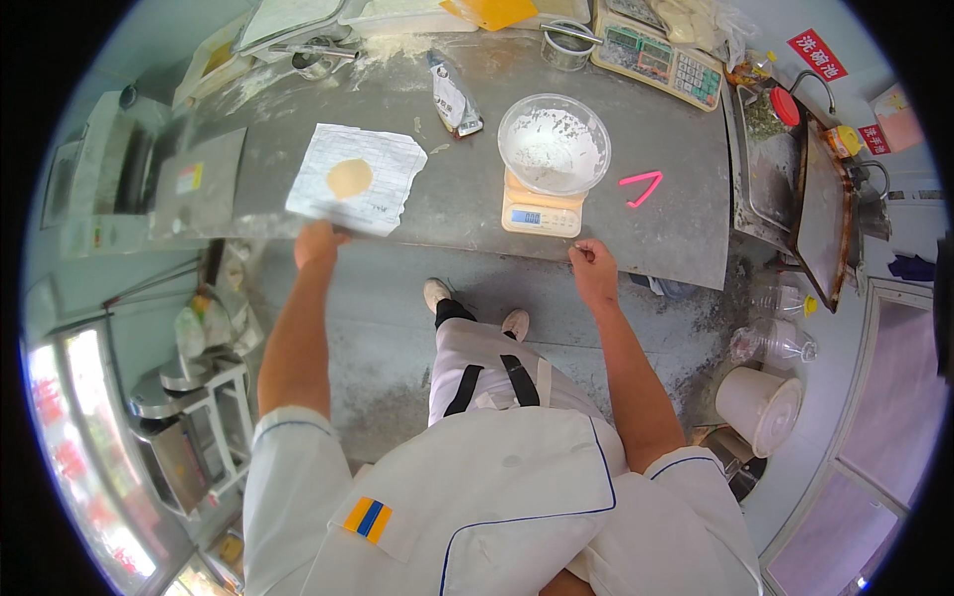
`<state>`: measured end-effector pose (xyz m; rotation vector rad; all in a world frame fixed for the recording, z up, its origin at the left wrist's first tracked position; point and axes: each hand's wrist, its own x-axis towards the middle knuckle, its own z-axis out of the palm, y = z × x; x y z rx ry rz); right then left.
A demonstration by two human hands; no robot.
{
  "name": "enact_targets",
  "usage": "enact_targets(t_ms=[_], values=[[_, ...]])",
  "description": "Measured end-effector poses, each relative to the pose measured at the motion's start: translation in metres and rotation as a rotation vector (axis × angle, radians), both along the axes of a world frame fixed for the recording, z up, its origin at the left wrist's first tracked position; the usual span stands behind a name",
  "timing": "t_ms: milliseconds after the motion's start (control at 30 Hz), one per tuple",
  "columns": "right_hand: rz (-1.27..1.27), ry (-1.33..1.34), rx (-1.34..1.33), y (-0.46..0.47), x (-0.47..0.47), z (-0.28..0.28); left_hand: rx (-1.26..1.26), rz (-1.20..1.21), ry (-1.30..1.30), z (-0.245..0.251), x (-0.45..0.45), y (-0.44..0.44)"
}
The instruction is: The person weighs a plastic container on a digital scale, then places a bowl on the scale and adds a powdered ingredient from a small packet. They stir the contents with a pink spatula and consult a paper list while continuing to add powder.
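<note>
My left hand point(319, 244) is at the front edge of the steel table, against the near edge of a lined, torn-edged sheet of paper point(313, 182); its fingertips are hidden. A round, flat heap of tan powder point(349, 179) lies on the sheet. My right hand point(596, 272) rests by the same edge, fingers curled in, nothing visible in them. Just beyond it stands a small orange-and-white digital scale point(542, 216) with a lit display. A clear plastic bowl point(554, 141) of white powder sits on it. An open pink bag clip point(642, 186) lies to the right.
A printed foil bag point(455, 97) lies behind the paper. Farther back are a metal sifter point(314, 61), a clear plastic cup point(568, 51) and a larger scale point(659, 56). A steel sink point(768, 171) with a tilted tray point(823, 208) adjoins the table's right side.
</note>
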<state>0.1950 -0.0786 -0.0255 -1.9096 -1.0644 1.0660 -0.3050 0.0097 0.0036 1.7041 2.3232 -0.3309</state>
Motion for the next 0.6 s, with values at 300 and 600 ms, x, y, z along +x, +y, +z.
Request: enact_targets(t_ms=[300, 600], values=[[0.039, -0.058, 0.003, -0.0029, -0.0015, 0.0071, -0.03, 0.017, -0.001, 0.0048, 0.0042, 0.0015], [0.053, -0.055, 0.004, -0.0052, -0.0031, 0.0012, -0.011, 0.012, -0.003, 0.0005, 0.0011, 0.0011]])
